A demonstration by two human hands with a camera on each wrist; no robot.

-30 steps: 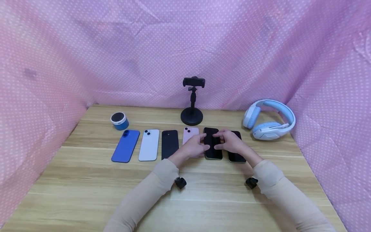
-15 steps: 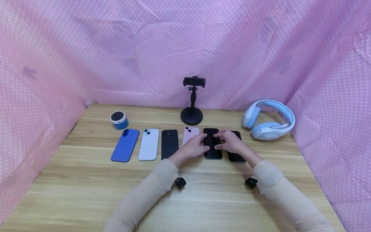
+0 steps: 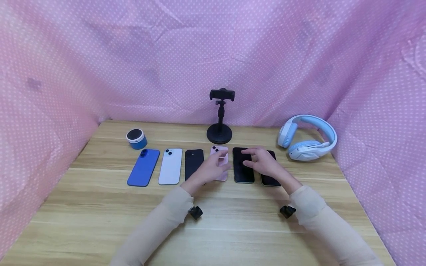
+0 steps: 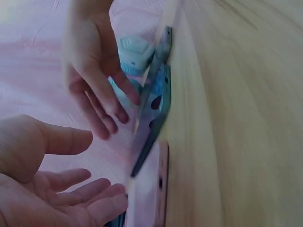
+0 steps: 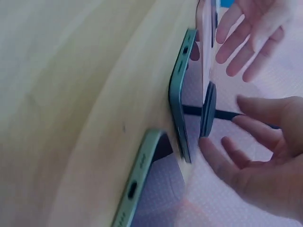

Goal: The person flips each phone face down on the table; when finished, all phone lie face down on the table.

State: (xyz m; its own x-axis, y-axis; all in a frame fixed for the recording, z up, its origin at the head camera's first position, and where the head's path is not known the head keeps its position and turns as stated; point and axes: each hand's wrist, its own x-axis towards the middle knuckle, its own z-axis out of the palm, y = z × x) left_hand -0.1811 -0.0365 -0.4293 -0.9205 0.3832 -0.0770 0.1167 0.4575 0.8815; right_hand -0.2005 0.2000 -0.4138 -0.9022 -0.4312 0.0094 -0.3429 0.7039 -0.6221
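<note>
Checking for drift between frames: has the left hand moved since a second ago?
Yes. The left hand has slid left, off the dark phone it touched before, and is now over the pink phone, judged against the phone stand.

Light is bright, soft and even, tinted pink by the cloth behind the phone stand. Shadows on the surface are faint, gathering just under the hands. The head view bends outward toward its edges, away from the stand. Both wrist views are smeared, fingers and phone edges out of focus.
</note>
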